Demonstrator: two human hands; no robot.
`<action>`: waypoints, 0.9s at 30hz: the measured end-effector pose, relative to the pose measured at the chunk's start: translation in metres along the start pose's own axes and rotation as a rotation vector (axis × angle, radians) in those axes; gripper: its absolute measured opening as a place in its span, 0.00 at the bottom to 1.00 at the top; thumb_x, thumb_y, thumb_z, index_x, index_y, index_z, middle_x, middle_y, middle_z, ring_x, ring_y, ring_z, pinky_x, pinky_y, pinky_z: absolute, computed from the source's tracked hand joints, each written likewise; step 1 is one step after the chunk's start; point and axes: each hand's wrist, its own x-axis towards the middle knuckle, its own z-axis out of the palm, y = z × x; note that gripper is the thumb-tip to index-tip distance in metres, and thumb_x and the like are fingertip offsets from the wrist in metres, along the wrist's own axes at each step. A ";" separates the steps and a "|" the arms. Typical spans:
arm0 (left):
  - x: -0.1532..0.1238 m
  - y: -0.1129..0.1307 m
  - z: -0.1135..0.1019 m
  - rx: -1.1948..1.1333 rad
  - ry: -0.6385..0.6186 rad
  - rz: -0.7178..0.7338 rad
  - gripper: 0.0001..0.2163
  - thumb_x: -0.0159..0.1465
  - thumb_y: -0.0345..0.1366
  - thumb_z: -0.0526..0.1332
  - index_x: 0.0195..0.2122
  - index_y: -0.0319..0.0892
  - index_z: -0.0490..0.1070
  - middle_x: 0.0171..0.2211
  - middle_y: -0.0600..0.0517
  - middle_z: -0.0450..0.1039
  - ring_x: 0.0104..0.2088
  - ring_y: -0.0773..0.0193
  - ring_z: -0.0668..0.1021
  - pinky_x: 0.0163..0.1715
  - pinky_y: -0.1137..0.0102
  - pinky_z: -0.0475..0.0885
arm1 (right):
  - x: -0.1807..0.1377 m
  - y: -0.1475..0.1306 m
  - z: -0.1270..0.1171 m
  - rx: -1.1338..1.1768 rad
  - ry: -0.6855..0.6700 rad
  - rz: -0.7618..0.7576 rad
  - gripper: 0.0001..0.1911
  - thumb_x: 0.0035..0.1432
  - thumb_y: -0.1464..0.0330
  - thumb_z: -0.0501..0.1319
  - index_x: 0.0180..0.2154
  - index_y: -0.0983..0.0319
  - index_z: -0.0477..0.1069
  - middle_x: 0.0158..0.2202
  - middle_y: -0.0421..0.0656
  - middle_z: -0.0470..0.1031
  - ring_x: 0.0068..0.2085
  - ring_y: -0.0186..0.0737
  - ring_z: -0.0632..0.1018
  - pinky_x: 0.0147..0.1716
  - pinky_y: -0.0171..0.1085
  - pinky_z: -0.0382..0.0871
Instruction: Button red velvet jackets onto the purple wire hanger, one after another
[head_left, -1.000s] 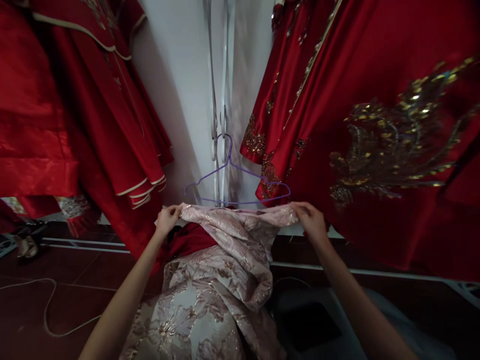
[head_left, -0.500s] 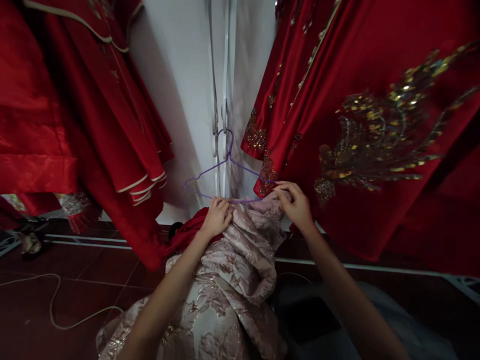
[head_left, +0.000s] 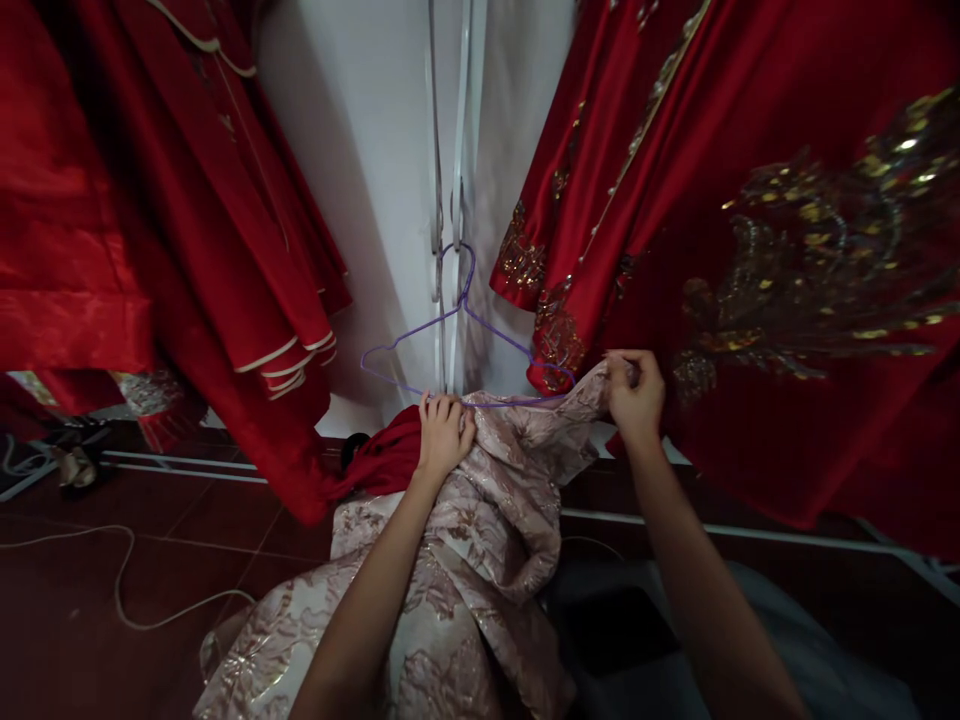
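A pale pink brocade garment (head_left: 480,540) with a red lining (head_left: 382,462) hangs down in front of me. Its top edge lies along the bottom bar of a purple wire hanger (head_left: 420,340), which is hooked on a white vertical rail (head_left: 450,150). My left hand (head_left: 444,436) is closed on the fabric at the middle of the hanger's bar. My right hand (head_left: 636,392) is closed on the garment's upper right corner and holds it up and out to the right.
Red satin garments with cream piping (head_left: 187,230) hang at the left. A red gown with gold embroidery (head_left: 787,260) hangs at the right, close to my right hand. A white cable (head_left: 120,590) lies on the dark red tiled floor (head_left: 75,600).
My left hand went from the garment's left corner to the middle of the hanger bar. My right hand first came inward, then moved back out to the right with its corner.
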 end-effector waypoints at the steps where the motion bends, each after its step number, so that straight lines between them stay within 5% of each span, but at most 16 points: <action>1: -0.001 0.000 -0.001 -0.009 -0.001 -0.006 0.05 0.61 0.36 0.53 0.33 0.43 0.67 0.41 0.47 0.68 0.47 0.55 0.68 0.59 0.49 0.51 | 0.000 -0.001 0.000 -0.007 0.009 0.013 0.12 0.57 0.59 0.53 0.34 0.60 0.68 0.33 0.46 0.73 0.36 0.44 0.74 0.39 0.43 0.67; 14: -0.006 0.000 0.000 -0.009 -0.005 0.052 0.08 0.62 0.36 0.52 0.39 0.42 0.68 0.45 0.45 0.68 0.50 0.54 0.67 0.59 0.50 0.53 | -0.002 0.009 -0.005 -0.089 0.031 0.004 0.12 0.57 0.60 0.51 0.34 0.61 0.66 0.34 0.47 0.70 0.37 0.44 0.71 0.40 0.43 0.65; 27: -0.002 0.001 0.000 -0.005 -0.085 0.068 0.09 0.62 0.35 0.52 0.40 0.43 0.68 0.49 0.45 0.67 0.54 0.52 0.65 0.59 0.49 0.53 | 0.001 0.005 -0.009 0.075 -0.025 0.101 0.12 0.54 0.56 0.55 0.32 0.58 0.67 0.33 0.45 0.73 0.36 0.46 0.74 0.39 0.45 0.67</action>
